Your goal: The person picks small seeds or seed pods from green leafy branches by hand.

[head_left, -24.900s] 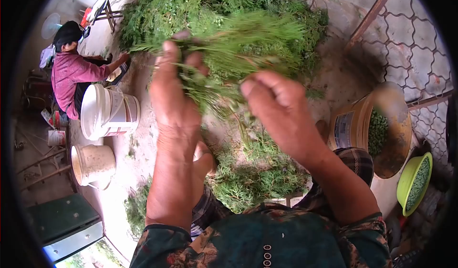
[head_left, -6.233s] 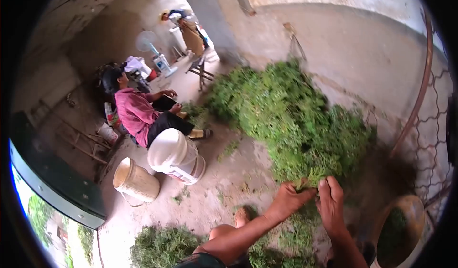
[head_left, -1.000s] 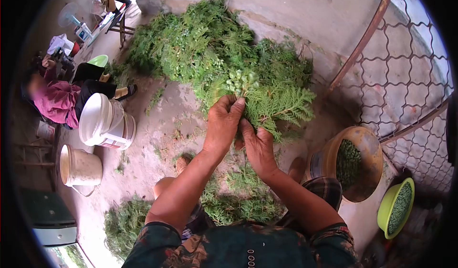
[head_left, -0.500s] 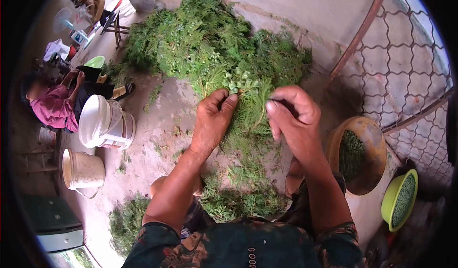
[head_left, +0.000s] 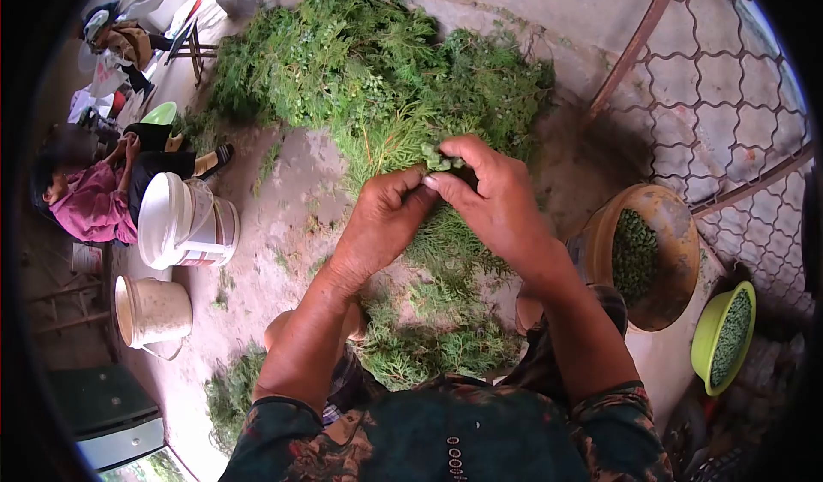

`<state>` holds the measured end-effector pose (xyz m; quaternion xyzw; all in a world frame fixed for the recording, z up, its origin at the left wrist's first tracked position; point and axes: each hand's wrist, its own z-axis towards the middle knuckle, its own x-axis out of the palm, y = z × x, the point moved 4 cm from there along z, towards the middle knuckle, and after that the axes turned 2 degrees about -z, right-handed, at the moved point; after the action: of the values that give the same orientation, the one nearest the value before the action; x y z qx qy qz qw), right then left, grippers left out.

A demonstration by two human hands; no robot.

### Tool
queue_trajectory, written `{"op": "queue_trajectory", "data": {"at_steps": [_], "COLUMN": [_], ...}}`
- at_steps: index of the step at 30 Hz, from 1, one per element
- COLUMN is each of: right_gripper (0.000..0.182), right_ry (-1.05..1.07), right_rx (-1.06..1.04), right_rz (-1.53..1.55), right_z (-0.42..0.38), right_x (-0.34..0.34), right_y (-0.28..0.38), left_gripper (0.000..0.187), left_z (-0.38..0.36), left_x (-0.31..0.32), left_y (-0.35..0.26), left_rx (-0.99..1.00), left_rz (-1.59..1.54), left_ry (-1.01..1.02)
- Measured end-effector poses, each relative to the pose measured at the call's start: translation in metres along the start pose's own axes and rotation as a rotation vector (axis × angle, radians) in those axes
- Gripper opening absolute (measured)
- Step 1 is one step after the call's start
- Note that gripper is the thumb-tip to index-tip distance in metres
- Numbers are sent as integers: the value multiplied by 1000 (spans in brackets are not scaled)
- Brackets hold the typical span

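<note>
My left hand (head_left: 384, 218) is closed in a pinch, thumb against forefinger, on a leafy evergreen sprig (head_left: 399, 139) with flat, feathery foliage. Close against it, my right hand (head_left: 497, 197) has thumb and forefinger around a cluster of small green cones (head_left: 437, 158) on the sprig. The fingertips of both hands nearly meet, and the stem between them is mostly hidden. Beyond my hands lies a large heap of cut evergreen branches (head_left: 343, 53). More cut greenery (head_left: 437, 349) lies on the floor between my legs.
To my right stand a yellowish bucket (head_left: 677, 259) holding green cones and a lime-green basin (head_left: 705, 336) of them, below a wire-mesh panel (head_left: 711, 96). On the left are a white bucket (head_left: 167, 220), a beige bucket (head_left: 163, 310) and a seated person (head_left: 99, 192). Another person (head_left: 120, 40) is farther back.
My right hand has moved left and inward, from apart beside the sprig to closing on its green cones. My left hand keeps its pinch. The view has shifted slightly.
</note>
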<state>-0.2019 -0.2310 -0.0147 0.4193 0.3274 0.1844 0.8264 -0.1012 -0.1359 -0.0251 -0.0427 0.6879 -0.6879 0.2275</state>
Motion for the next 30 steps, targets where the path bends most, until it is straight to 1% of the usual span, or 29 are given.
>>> {"op": "queue_trajectory", "data": {"at_steps": [1,2,3,5,6,7,8,10,11,12,13,14,15,16,17,19,20,22,23,25,26,27,28,29,30], "right_gripper": [30,30,28,26,24,22,22,20,20,20,20,19,19,18,18,16,16,17,17,17,17,19,23,25,29], "right_ry": [-55,-54,-64,-73,-35,2,1,78,73,58,40,76,120,88,66,36,43,-73,-70,-132,-212,-297,-235,-198,-186], "right_rx": [-117,-115,-106,-93,-34,23,20,77,66,-33,-145,-88,-57,-51,-27,93,70,12,13,360,415,415,385,397,470], "right_rz": [-23,-21,-7,6,59,112,113,157,164,125,95,123,163,188,210,224,236,208,213,542,704,826,1006,1235,1287], "right_z": [-1,-1,-1,-1,-1,0,0,-2,-2,-3,-1,-1,-1,-1,-2,-5,-6,-9,-9,-11,-6,1,2,3,0], "right_x": [-1,0,-1,-4,-5,-6,-8,-7,-8,-11,-12,-15,-17,-16,-13,-8,-4,0,-1,-12,-22,-35,-43,-41,-39], "right_y": [3,4,6,9,9,8,9,8,8,9,12,13,17,18,17,8,4,3,6,7,14,16,7,1,0], "left_gripper": [11,11,11,12,12,11,10,9,8,9,9,10,7,7,9,14,14,13,13,15,13,12,10,8,9], "left_z": [0,0,-1,-2,-2,-2,-2,-3,-3,-5,-8,-10,-10,-8,-6,-1,0,-1,-2,-4,-5,-5,-5,-2,-1], "left_x": [-1,-2,-1,1,-2,-5,-7,-10,-11,-11,-9,-11,-7,-10,-7,-3,-3,-5,-7,-9,-12,-20,-22,-27,-30], "left_y": [2,3,2,-4,-3,-1,0,-5,-8,-6,-7,-12,-12,-5,-2,1,3,-3,-5,-12,-10,-2,12,15,15], "left_rx": [-16,-32,-34,-2,-3,-40,-75,-81,-89,-188,-277,-342,-281,-143,-82,-3,9,100,96,89,-17,0,5,63,141], "left_rz": [0,0,0,-117,-118,-174,-227,-239,-252,-468,-516,-543,-568,-413,-347,-329,-313,-169,-166,-290,-348,-365,-404,-275,-262], "left_ry": [-3,-6,-6,-73,-73,-43,-13,7,27,49,81,84,-30,14,61,75,57,-1,-5,64,55,1,-35,-77,-73]}}
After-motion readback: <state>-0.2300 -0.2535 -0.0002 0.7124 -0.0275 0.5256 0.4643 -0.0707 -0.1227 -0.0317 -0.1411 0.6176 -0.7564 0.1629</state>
